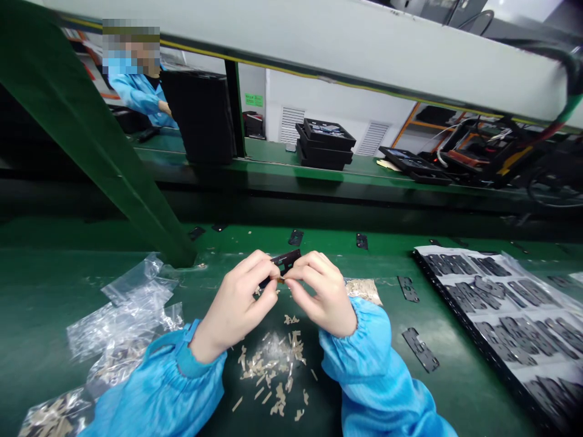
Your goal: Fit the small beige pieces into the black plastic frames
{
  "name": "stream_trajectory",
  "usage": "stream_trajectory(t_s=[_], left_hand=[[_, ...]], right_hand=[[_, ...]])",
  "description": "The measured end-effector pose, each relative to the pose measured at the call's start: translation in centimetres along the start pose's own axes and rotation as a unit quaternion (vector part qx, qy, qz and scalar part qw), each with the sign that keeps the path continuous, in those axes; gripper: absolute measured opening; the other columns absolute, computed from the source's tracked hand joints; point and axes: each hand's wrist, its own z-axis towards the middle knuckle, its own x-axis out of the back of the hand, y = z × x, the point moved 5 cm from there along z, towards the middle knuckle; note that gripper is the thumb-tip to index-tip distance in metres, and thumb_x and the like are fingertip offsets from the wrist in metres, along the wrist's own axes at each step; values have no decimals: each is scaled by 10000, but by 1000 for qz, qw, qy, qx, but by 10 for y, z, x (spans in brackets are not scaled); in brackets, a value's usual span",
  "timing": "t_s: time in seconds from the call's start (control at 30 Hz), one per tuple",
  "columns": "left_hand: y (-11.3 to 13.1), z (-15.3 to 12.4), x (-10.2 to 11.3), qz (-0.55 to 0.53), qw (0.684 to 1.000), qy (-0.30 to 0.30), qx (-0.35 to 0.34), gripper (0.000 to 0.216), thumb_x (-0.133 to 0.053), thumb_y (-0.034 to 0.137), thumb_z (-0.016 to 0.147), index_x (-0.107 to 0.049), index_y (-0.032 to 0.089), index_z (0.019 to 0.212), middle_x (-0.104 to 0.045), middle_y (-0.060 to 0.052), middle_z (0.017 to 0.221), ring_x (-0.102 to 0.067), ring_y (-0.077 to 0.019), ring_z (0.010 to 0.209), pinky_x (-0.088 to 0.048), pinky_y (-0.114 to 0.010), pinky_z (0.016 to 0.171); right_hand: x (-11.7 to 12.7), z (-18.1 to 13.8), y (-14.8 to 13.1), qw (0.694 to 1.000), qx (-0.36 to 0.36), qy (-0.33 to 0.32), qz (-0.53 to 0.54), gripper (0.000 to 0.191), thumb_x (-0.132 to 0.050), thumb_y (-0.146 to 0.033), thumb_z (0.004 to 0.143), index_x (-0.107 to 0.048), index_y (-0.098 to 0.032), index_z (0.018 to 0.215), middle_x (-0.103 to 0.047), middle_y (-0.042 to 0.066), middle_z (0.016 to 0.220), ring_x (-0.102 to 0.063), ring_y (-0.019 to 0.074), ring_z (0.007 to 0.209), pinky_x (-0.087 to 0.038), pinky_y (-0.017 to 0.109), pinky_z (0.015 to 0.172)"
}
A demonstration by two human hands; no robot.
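Observation:
A thin black plate with cutouts [286,260] is held up between both hands over the green bench. My left hand [243,297] pinches its left end between thumb and fingers. My right hand [319,288] grips the right side, its fingertips meeting the left ones at a small yellowish-brown strip [281,280] on the lower edge. Much of the plate is covered by my fingers. Below the hands, many small tan pieces [291,352] lie scattered on the bench. Behind my right wrist is a clear bag of tan pieces [364,290].
At right stands a tray [483,349] with rows of black plates. Loose black plates [419,349] lie beside it. Plastic bags [132,303] are heaped at left. A green post [136,188] slants down at left. Stacked black boxes [325,145] and a person in blue [141,91] are beyond.

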Motion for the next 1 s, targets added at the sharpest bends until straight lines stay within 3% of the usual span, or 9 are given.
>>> stream_trajectory(t_s=[0.1,0.23,0.37,0.47,0.77,0.87,1.0], left_hand=[[-8,2,4,-21,999,16,29,124,-398,163,823,-468,193,724,-471,-14,755,-457,-144,700,-372,-264,626],[-20,3,4,-93,992,23,82,145,-394,209,841,-444,194,705,-452,4,721,-441,-137,683,-362,-257,625],[-24,3,-2,-169,979,2,117,148,-395,217,833,-427,196,690,-408,21,682,-408,-126,645,-341,-246,596],[-22,3,-6,-208,970,-29,121,148,-403,212,815,-425,194,670,-402,22,673,-398,-125,643,-338,-246,596],[-16,2,-11,-243,960,-65,124,143,-440,210,789,-453,191,648,-447,22,668,-430,-121,636,-378,-237,593],[-16,3,-9,-227,965,-54,120,175,-426,223,821,-527,189,683,-498,8,689,-480,-130,663,-410,-244,624],[-19,2,-3,-194,972,7,130,175,-462,260,847,-622,211,896,-609,-24,878,-567,-164,820,-455,-261,725]], right_hand=[[5,1,0,1000,2,3,-2,162,-472,-200,852,-593,-178,746,-568,31,735,-525,141,716,-391,289,641],[2,1,-6,995,73,-31,-59,206,-468,-216,844,-549,-177,659,-544,13,656,-484,136,649,-351,313,644],[-1,-2,-8,990,110,-16,-91,110,-471,-111,756,-560,-176,751,-545,24,725,-462,147,683,-336,339,670],[-1,-4,-7,991,102,12,-90,149,-476,-79,717,-558,-188,777,-531,25,759,-447,148,696,-334,345,677],[0,-4,-8,989,110,38,-91,144,-495,-106,794,-565,-231,804,-551,11,782,-479,144,736,-346,348,699],[4,-4,-8,992,94,64,-62,129,-516,-92,778,-558,-213,793,-552,14,772,-487,146,736,-364,344,701],[11,-2,0,996,-7,85,30,80,-518,-108,780,-522,-188,777,-538,24,759,-510,156,753,-400,322,686]])
